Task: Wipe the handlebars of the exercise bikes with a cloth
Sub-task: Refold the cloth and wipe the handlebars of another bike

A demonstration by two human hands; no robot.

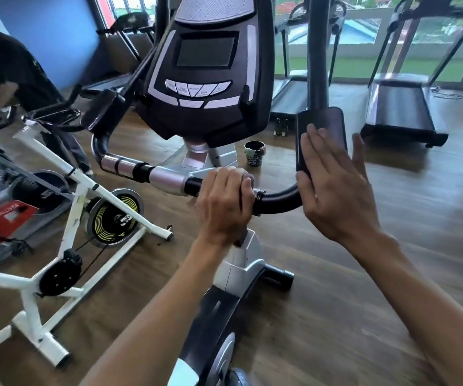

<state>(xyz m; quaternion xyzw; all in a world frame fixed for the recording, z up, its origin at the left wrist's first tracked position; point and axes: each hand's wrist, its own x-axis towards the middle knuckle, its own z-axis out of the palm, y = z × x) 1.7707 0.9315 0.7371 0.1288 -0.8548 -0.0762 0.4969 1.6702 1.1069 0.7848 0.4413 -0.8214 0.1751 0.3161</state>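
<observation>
Background, far left of both hands: white-framed spin bike (66, 207) with yellow-ringed flywheel, and a second person in dark clothing (16, 71); neither involved.

Handlebar: black-and-silver tubular handlebar (166, 179) of the grey upright exercise bike; long axis runs left to right beneath the black console with a dark screen (205, 65), then curves upward at its right end.

Left hand (224, 207): closed over the black centre section of the bar, fingers curled together over the top and clamped on the tube. A small patch of greyish material (248, 179) shows at the knuckles; judged possibly the cloth, cannot confirm.

Cloth: not plainly visible; no cloth seen in the right hand.

Floor item: dark patterned cup (254, 153) on the wood floor, beyond the fingers of the left hand, well apart from the bar.

Right hand (336, 190): open and flat, fingers extended and close together, thumb spread apart. Fingertips (312, 135) lie against the black padded upright grip (320, 140) at the bar's right end; nothing is clasped.

Deciding relation: the unwiped run of silver tube extends leftward from the left-hand fingers along the bar's axis; the upright grip stands at the right-hand fingers. Judged: left hand nearer the horizontal section, right hand nearer the upright.

Background, right: black treadmills (402, 112) by the window, well beyond the right hand.
</observation>
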